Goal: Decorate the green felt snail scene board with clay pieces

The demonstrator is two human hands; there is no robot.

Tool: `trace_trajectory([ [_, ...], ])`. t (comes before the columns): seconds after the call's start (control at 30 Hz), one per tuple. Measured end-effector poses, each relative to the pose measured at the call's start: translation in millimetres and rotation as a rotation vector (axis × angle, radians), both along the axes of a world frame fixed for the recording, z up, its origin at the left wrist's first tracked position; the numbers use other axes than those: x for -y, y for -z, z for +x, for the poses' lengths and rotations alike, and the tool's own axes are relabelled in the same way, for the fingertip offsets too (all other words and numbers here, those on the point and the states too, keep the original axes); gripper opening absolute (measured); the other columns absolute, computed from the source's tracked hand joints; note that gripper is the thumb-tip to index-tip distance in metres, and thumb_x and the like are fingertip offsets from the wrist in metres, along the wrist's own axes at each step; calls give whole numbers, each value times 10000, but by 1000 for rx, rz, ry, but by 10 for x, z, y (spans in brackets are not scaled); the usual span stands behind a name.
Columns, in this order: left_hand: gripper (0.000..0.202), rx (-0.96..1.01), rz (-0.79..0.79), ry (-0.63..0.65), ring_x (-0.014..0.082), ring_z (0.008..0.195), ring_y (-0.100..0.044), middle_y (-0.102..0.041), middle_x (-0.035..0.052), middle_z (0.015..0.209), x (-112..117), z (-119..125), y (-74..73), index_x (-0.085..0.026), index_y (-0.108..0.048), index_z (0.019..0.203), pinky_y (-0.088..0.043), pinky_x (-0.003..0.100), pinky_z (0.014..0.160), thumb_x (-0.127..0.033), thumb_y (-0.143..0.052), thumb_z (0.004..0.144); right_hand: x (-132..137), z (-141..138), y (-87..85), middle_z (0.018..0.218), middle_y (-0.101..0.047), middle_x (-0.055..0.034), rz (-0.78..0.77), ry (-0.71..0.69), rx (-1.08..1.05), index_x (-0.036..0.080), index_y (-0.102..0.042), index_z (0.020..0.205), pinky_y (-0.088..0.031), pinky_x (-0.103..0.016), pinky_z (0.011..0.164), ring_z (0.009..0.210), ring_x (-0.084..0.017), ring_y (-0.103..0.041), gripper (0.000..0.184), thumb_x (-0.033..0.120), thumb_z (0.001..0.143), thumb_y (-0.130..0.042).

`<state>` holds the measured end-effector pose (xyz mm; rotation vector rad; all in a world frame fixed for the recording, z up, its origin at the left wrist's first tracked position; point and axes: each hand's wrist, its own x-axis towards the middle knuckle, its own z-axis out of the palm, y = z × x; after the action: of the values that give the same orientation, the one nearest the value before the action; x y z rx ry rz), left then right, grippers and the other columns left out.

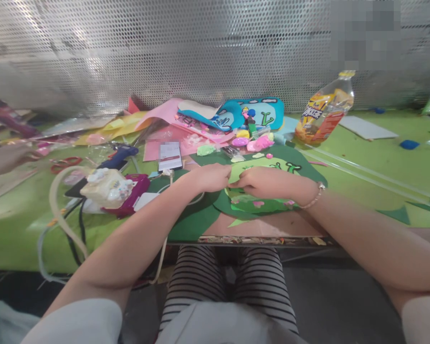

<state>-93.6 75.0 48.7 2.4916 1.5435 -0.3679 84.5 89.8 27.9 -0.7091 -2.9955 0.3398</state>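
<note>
The light-green craft panel (272,205) lies on dark-green sheets (191,224) near the table's (358,200) front edge; probably light, flexible and easily creased, best held by its rim. Dark-outlined green sprigs (293,167) mark its top, pink patches (258,204) its lower band. The left hand (215,177) bends at its left edge, the right hand (254,181) curls above it; whether either pinches anything I cannot tell. Beyond stands a bottle (322,119)
</note>
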Motion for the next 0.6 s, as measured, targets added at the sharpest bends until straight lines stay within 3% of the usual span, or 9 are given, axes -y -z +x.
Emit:
trace_trajectory([
  [0.2, 313, -17, 8, -4, 237, 933, -614, -623, 117, 1100, -14, 0, 15, -187, -513, 1076, -455, 309, 701, -219, -322, 829, 4, -23, 33, 846, -696, -68, 76, 2, 103, 203, -635, 1180, -361, -262, 602, 624, -129, -521, 424, 98, 828, -423],
  [0.33, 319, -12, 5, -8, 234, 945, -613, -624, 117, 1105, 8, 5, -6, -182, -517, 1074, -457, 310, 721, -207, -310, 833, 11, -17, 1, 864, -689, -75, 124, -17, 66, 180, -660, 1127, -368, -273, 635, 677, -142, -530, 396, 99, 833, -407],
  [0.6, 308, -2, 2, 6, 236, 912, -617, -631, 108, 1078, -18, -4, 13, -191, -518, 1054, -449, 311, 689, -196, -329, 812, 13, -23, 36, 859, -682, -58, 93, -31, 73, 251, -613, 1217, -368, -279, 629, 660, -150, -521, 462, 106, 829, -407],
])
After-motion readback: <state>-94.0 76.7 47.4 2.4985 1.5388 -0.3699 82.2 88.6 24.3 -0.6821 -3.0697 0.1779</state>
